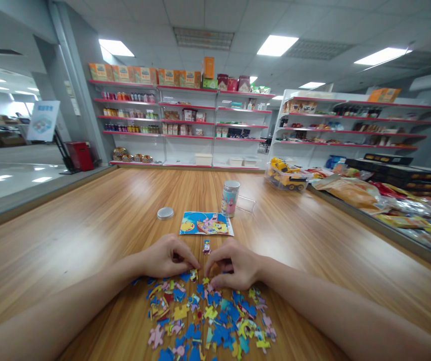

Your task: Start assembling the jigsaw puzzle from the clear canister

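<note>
My left hand is curled at the back edge of a loose heap of jigsaw pieces. Its thumb and forefinger close on a small white and yellow puzzle piece. Beside it, my right hand bends its thumb and fingers together at a yellow puzzle piece. Just beyond both hands lie a few pieces that look joined in a short strip. Farther back a cartoon picture card lies flat, with blue, yellow and pink figures on it.
A cartoon-printed tin stands upright behind the card, next to a thin wire-like frame. Its round lid lies to the left. A clear box of yellow toy trucks and packaged snacks line the right. Stocked shelves stand behind the table.
</note>
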Tool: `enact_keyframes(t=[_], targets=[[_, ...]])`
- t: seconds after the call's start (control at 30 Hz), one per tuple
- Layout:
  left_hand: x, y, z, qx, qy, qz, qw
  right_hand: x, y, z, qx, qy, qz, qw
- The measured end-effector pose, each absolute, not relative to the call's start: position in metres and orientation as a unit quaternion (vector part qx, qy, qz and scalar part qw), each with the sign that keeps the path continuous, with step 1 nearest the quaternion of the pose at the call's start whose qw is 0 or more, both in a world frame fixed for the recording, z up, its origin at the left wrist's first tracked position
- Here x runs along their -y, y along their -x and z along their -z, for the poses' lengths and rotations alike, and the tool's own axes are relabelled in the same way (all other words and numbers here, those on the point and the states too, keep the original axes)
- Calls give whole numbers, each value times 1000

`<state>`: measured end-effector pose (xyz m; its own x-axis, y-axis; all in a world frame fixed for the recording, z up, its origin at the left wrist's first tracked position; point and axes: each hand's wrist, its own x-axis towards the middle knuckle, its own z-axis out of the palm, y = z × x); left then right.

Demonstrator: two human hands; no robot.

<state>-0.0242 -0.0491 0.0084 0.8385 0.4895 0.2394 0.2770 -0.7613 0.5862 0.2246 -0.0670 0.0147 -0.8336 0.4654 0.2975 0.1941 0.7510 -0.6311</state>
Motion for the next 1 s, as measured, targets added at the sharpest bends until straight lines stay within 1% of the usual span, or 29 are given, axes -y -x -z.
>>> enact_keyframes(t=[0.23,0.4,0.53,0.63,0.7,0.9,1.0], targets=[[50,24,-11,-216,-919,-182,275,70,-223,-16,923,163,-282,204],[50,24,-10,-224,-926,-180,244,71,-222,-14,913,179,-306,204],[51,24,-11,-225,-927,-177,241,69,-221,-15,894,189,-347,210],[51,24,-12,-225,-928,-176,241,66,-221,-15,856,210,-411,232],[51,24,-11,-226,-927,-178,241,63,-221,-14,836,227,-430,253],[50,26,-10,-228,-926,-183,240,52,-221,-5,793,332,-368,355],[57,22,-13,-215,-933,-202,205,46,-223,-4,791,341,-366,352]])
